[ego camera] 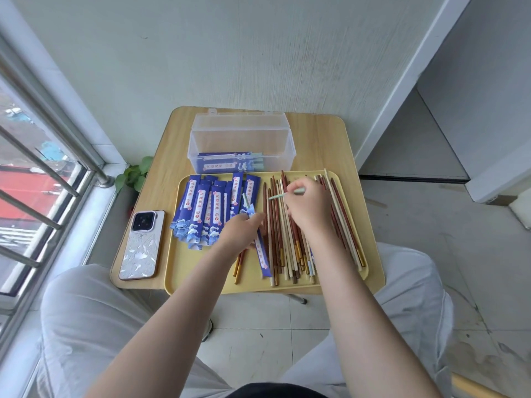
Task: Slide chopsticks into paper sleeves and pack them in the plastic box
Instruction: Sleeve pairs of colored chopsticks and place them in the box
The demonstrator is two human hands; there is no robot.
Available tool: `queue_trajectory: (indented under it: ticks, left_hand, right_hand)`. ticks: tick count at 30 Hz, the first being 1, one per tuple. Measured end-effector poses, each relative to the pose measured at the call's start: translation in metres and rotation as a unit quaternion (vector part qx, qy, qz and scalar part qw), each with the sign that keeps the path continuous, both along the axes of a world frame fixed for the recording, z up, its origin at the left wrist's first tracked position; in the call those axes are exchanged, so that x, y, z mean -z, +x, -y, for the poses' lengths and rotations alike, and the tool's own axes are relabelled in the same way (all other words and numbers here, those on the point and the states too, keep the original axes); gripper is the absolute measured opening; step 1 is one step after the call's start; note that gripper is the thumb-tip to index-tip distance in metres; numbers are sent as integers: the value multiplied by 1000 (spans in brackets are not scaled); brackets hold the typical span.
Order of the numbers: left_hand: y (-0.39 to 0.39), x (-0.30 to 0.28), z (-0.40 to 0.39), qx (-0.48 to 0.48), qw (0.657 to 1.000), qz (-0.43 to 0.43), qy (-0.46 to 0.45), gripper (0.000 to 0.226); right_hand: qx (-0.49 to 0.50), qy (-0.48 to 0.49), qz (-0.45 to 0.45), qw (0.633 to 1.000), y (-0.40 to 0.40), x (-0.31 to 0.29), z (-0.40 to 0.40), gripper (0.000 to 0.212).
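We look down over a small wooden table (321, 139) set against a pale wall, where a seated person in light trousers works above a yellow tray (253, 280). On the tray's left half lies a fanned heap of blue paper sleeves (207, 208) printed with red characters and white waves. On its right half lies a loose pile of chopsticks (284, 242), brown, cream and gold-tipped, running roughly front to back.

The left hand (240, 232) reaches in between the two heaps, fingers curled round one blue sleeve (263, 254) that slants down toward the tray's near edge; a pale green chopstick tip (245, 199) pokes out of the sleeve's upper end just above the knuckles. The right hand (309, 206) hovers over the chopstick pile, fingers closed in a pinch on a second pale green chopstick (283, 194), which lies almost level and points left toward the sleeve.

Behind the tray stands the clear plastic box (241, 139), lid tipped back, with a few filled blue sleeves (230, 162) lying flat on its bottom, green chopstick ends showing at their right.

A phone (142, 245) in a white patterned case lies face down on the table just left of the tray. A leafy green plant (135, 173) shows below the table's left edge, beside a barred window (43, 179).
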State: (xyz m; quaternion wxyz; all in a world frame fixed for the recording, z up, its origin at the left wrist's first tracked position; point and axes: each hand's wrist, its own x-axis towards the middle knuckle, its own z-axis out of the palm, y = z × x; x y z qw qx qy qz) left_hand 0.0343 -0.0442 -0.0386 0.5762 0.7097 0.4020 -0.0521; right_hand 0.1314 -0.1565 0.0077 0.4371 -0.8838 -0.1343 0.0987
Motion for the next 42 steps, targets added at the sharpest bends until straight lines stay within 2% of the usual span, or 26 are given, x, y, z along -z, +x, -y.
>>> queue_trajectory:
  ticks: [2, 4, 6, 10, 12, 18, 22, 26, 28, 30, 35, 42]
  left_hand:
    - [1, -3, 4, -3, 1000, 30, -3, 44]
    - [1, -8, 3, -19, 998, 65, -4, 39]
    - [0, -17, 1, -18, 996, 88, 3, 38]
    - [-5, -32, -7, 9, 994, 101, 36, 28]
    - [-9, -33, -9, 28, 994, 100, 42, 16]
    - [-13, -30, -7, 82, 992, 78, 46, 9]
    - [-10, -31, -5, 105, 990, 74, 58, 6]
    - [-7, -34, -5, 101, 989, 84, 71, 10]
    - [-6, -34, -6, 96, 989, 85, 76, 9]
    - [-7, -34, -8, 94, 990, 84, 69, 5]
    - [-9, -30, -9, 80, 991, 75, 75, 20]
    - [-10, -30, -7, 86, 991, 85, 51, 24]
  right_hand:
    - [29, 120, -8, 992, 4, -8, 1, 19]
    - [52, 197, 12, 979, 7, -15, 3, 22]
    - [74, 235, 26, 969, 11, -22, 4, 21]
    - [120, 332, -15, 936, 15, -29, 0, 21]
    - [135, 354, -35, 925, 15, -31, 0, 22]
    - [117, 335, -26, 934, 12, -27, -2, 20]
    - [60, 299, -1, 952, 8, -23, -3, 6]
    - [25, 291, 24, 956, 2, -25, -5, 35]
    - [27, 291, 37, 956, 3, -25, -5, 42]
    - [34, 295, 55, 953, 4, -25, -4, 40]
    - [79, 299, 85, 947, 10, -23, -3, 36]
    - [49, 262, 101, 958, 5, -16, -9, 35]
